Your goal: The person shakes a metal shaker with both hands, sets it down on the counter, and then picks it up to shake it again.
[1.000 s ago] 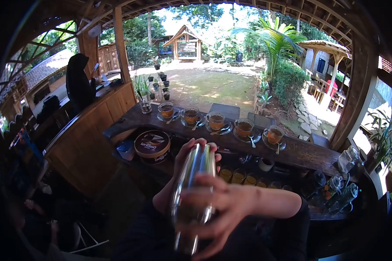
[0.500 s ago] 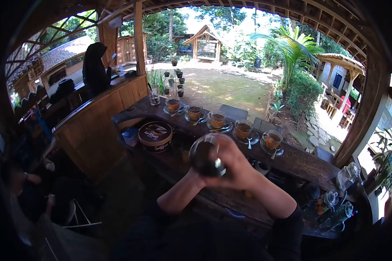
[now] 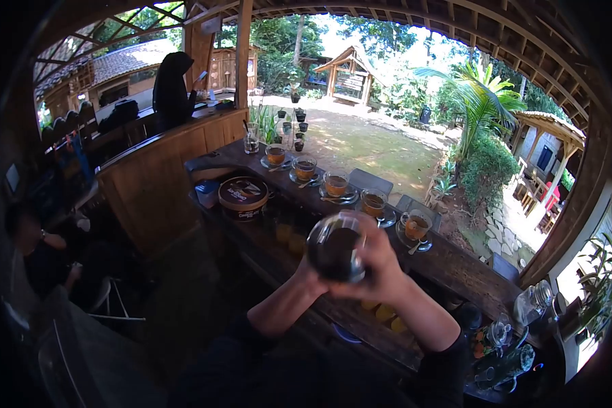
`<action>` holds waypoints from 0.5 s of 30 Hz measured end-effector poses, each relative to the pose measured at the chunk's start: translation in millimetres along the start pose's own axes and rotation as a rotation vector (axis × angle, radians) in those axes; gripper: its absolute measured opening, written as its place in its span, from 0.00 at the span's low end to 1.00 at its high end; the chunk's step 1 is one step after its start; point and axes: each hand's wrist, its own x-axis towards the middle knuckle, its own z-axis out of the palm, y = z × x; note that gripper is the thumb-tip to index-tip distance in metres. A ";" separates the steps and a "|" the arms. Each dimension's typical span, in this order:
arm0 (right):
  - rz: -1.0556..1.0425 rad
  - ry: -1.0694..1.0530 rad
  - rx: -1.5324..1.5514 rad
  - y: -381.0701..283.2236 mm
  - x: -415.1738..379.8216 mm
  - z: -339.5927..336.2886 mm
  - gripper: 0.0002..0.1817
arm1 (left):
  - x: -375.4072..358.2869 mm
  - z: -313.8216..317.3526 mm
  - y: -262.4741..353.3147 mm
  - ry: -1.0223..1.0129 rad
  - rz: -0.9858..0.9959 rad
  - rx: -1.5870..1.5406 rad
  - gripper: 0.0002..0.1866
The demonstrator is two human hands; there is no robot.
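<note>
A rounded glass jar [image 3: 333, 253] with dark contents is held up in front of me, over the wooden counter. My left hand [image 3: 310, 277] supports it from below and the left, its fingers mostly hidden behind the glass. Around the right side of the jar curl the fingers of my right hand [image 3: 382, 264], slightly blurred. Beyond the hands, several glass cups of amber drink stand in a row on saucers with spoons; the nearest cup [image 3: 415, 224] is just past my right hand. None of these cups is touched.
A round brown lidded tub [image 3: 243, 197] and a blue container [image 3: 206, 194] sit to the left. A glass [image 3: 251, 141] stands at the row's far end. Glass jars [image 3: 534, 302] crowd the right. One person [image 3: 172, 88] stands at the left counter; another [image 3: 47, 268] is at lower left.
My view has shifted and tilted a little. Both hands still hold the jar, which has turned slightly and shows more of its round face. More yellow objects show below the counter.
</note>
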 end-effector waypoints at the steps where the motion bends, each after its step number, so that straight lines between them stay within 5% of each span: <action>1: -0.216 -0.137 0.007 -16.3 2.0 -5.5 0.39 | 10.5 -90.8 -25.2 0.011 -0.253 -0.330 0.16; 2: -0.526 -0.142 -0.073 -39.4 7.7 -2.3 0.34 | 2.5 -5.0 12.6 0.064 -0.286 -0.265 0.17; 3: -0.670 -0.156 -0.135 -56.0 -2.1 4.0 0.29 | -3.9 21.6 17.8 -0.127 -0.222 -0.233 0.17; 4: -0.702 -0.282 -0.208 -72.9 -7.2 -1.3 0.29 | -7.4 32.1 19.3 -0.318 -0.155 -0.197 0.17; 6: -0.763 -0.105 -0.085 -50.2 -6.8 4.4 0.30 | -10.2 22.7 16.7 -0.195 -0.181 -0.244 0.16; 8: -0.313 -0.246 -0.043 -16.3 -14.1 -8.1 0.37 | -28.7 35.1 -1.7 0.344 -0.001 0.289 0.15; 9: -0.125 -0.100 -0.100 5.0 -26.2 0.4 0.38 | -20.0 -6.1 -14.3 0.037 -0.086 -0.196 0.15; 10: 0.151 0.119 0.026 7.4 -25.2 6.5 0.36 | -9.8 -2.5 -14.0 -0.014 -0.154 -0.176 0.15; 12: -0.019 -0.013 0.012 -8.9 -10.1 -4.2 0.33 | -18.9 18.7 -5.6 0.025 -0.021 -0.092 0.14; 14: -0.484 -0.170 0.032 -44.3 7.6 -5.3 0.26 | -14.8 30.9 14.1 0.240 -0.150 -0.188 0.14; 15: -0.486 -0.170 0.034 -47.5 10.8 -0.8 0.26 | -13.2 35.7 29.5 -0.030 -0.219 -0.157 0.15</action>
